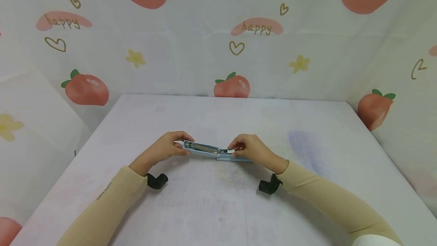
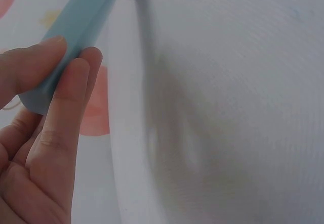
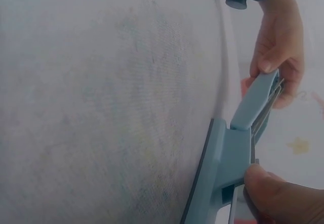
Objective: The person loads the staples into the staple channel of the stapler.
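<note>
Both hands pinch an opened pale-blue plastic stapler (image 1: 209, 154) over the white, fabric-textured table (image 1: 205, 200): the left hand (image 1: 167, 148) at its cover's outer end, the right hand (image 1: 254, 149) near its middle. A faint purple stain (image 1: 305, 151) marks the tabletop. Behind hangs a white backdrop (image 1: 191, 48) printed with red peaches (image 1: 232, 87) and 2 "happy" labels (image 1: 63, 21). 2 curved black wrist pieces (image 1: 269, 186) project beside beige sleeves (image 1: 317, 193). Inside the cover runs a metal channel (image 1: 205, 148); its contents seem too small to identify.
</note>
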The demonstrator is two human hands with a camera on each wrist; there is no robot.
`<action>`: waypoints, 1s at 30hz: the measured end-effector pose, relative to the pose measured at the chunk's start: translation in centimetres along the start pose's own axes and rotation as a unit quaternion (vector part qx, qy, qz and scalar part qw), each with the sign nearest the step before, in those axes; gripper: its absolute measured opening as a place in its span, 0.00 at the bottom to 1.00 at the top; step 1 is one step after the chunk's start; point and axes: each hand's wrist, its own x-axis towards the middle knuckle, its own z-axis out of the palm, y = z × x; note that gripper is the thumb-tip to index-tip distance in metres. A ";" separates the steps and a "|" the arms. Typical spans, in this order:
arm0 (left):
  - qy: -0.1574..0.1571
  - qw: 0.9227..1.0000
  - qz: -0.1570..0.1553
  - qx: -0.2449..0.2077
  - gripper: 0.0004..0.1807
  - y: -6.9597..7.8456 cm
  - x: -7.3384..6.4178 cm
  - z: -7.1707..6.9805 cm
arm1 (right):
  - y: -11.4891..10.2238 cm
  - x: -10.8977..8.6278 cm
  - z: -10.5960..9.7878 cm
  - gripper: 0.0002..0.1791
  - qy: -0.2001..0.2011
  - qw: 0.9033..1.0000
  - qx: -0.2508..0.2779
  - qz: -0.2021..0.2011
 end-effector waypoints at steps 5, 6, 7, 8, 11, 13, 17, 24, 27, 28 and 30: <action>-0.001 1.000 0.001 -0.002 0.22 0.0 0.0 0.0 | -0.3 0.0 -0.1 0.09 -0.006 1.000 -0.016 -0.003; -0.001 1.000 0.000 -0.001 0.21 0.0 0.0 0.0 | -0.3 0.0 -0.1 0.09 -0.007 1.000 -0.017 -0.003; 0.000 1.000 -0.003 -0.001 0.21 0.0 0.0 0.0 | -0.4 0.0 -0.1 0.09 -0.008 1.000 -0.018 -0.003; 0.000 1.000 -0.003 0.000 0.21 0.0 0.0 0.0 | -0.4 0.0 -0.1 0.09 -0.009 1.000 -0.019 -0.003; 0.003 1.000 -0.010 -0.001 0.21 0.1 0.0 0.1 | -0.4 0.1 -0.2 0.09 -0.012 1.000 -0.022 -0.004; 0.004 1.000 -0.013 -0.002 0.21 0.1 0.0 0.1 | -0.4 0.2 -0.2 0.09 -0.015 1.000 -0.025 -0.004; 0.005 1.000 -0.016 0.001 0.21 0.2 -0.1 0.1 | -0.4 0.2 -0.2 0.09 -0.018 0.999 -0.026 -0.001; 0.003 1.000 -0.016 -0.001 0.21 0.1 -0.1 0.0 | -0.5 0.2 -0.2 0.08 -0.018 0.999 -0.030 -0.003; 0.003 1.000 -0.016 -0.002 0.21 0.2 -0.1 0.1 | -0.4 0.3 -0.2 0.08 -0.019 0.999 -0.032 -0.004; 0.002 1.000 -0.012 -0.001 0.21 0.1 -0.1 0.1 | -0.5 0.3 -0.2 0.08 -0.020 0.999 -0.033 -0.003; 0.003 1.000 -0.012 -0.001 0.21 0.2 -0.1 0.1 | -0.5 0.3 -0.3 0.08 -0.023 0.999 -0.035 0.003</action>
